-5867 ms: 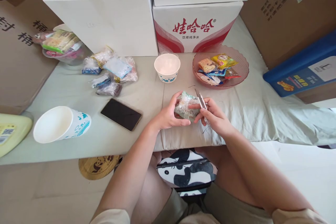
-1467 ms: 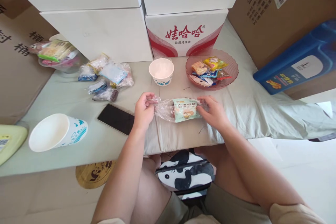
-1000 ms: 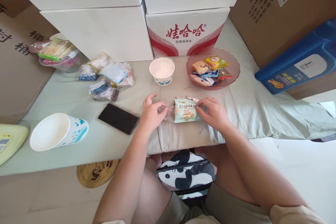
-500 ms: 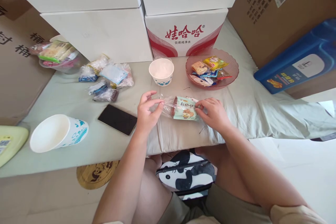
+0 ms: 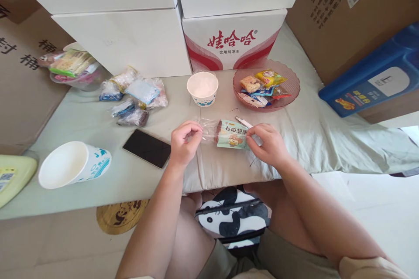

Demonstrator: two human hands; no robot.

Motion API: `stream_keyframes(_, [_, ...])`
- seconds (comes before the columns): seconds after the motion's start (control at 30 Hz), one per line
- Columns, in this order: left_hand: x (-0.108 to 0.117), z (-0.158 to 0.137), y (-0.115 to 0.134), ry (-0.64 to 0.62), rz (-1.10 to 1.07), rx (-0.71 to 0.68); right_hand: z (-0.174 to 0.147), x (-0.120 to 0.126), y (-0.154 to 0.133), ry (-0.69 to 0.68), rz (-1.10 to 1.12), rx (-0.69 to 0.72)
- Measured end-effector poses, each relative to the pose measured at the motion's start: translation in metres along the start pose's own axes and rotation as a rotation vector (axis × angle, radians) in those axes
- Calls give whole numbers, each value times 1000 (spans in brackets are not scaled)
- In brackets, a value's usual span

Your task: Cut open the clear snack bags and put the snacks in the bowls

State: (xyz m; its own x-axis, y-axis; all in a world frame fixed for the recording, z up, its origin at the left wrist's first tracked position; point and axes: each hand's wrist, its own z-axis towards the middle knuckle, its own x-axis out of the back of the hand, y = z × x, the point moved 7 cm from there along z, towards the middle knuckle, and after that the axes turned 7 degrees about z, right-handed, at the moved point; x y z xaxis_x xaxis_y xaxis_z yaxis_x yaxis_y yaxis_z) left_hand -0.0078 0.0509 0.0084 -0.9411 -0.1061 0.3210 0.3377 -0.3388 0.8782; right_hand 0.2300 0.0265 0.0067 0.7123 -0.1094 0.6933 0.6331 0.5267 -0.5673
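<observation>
A pale green snack packet (image 5: 233, 135) with a cartoon squirrel-like figure lies at the front of the cloth-covered table, with a clear plastic bag (image 5: 208, 130) stretching from its left side. My left hand (image 5: 186, 141) is closed, thumb and fingers pinching the bag's left end. At the packet's right edge, my right hand (image 5: 266, 141) is closed in a pinch on it. Just behind my right fingers shows a thin white tool (image 5: 243, 122) with a metal-looking tip, partly hidden by the hand.
Behind stand a paper cup (image 5: 202, 90) and a pink bowl (image 5: 294, 83) of wrapped snacks. Left are several bagged items (image 5: 143, 92), a phone (image 5: 147, 147) and a bigger paper cup (image 5: 63, 165) on its side. A blue bottle (image 5: 369, 74) leans at right; white boxes (image 5: 118, 43) rise behind.
My left fingers have curled closer together on the bag. The packet's printed face has turned slightly, and more of the white tool shows behind my right hand.
</observation>
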Motion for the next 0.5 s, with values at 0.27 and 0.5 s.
stream_keyframes(0.27, [-1, 0, -1, -2, -61, 55, -3, -5, 2, -96, 38, -91])
stream_keyframes(0.5, [1, 0, 1, -13, -57, 34, -3, -5, 15, -128, -82, -256])
